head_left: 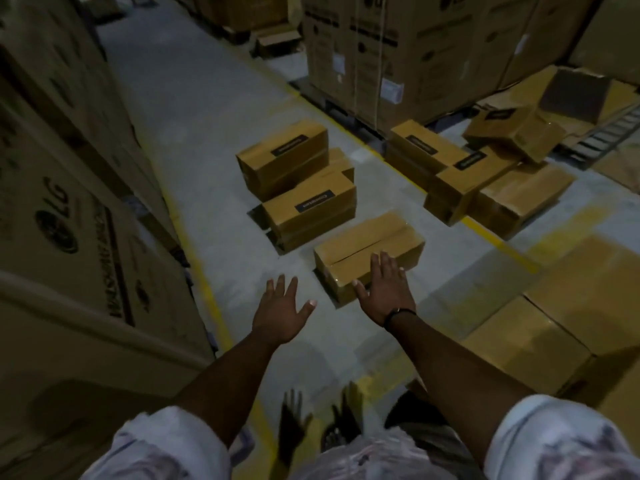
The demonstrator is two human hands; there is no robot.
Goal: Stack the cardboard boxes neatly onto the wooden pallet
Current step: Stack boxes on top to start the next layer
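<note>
Dim in here, a warm brownish gloom over everything. Light reaches in from ahead and to the right: the nearest cardboard box drops a dark wedge on the floor at its near-left corner. The shadows of the left hand and right hand fall spread-fingered, close to the person's body. The floor is palest far up the aisle. That box's top looks smeared and soft. The tall cartons on the left bow and streak toward the edge, the pale sleeves are blurred, and there's a faint sheen on the taped box at right.
</note>
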